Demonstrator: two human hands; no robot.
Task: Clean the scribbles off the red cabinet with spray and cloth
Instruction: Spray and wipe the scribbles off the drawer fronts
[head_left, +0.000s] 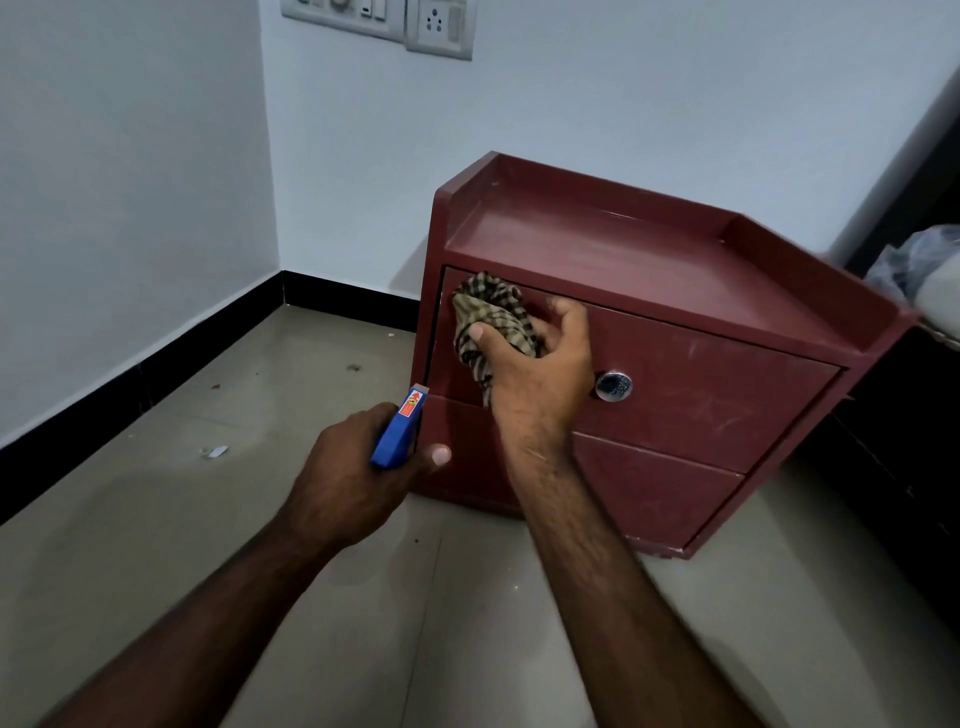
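pressing crumpled checked cloth on glossy red cabinet.

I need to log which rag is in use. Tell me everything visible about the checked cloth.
The checked cloth is beige with dark checks and looks like soft woven fabric. It is crumpled into a loose bunch, not folded. The right hand grips it, thumb across its front, and holds it against the left end of the top drawer front of the red cabinet, left of the round metal knob. A loose end hangs below the hand, near the seam between the drawers.
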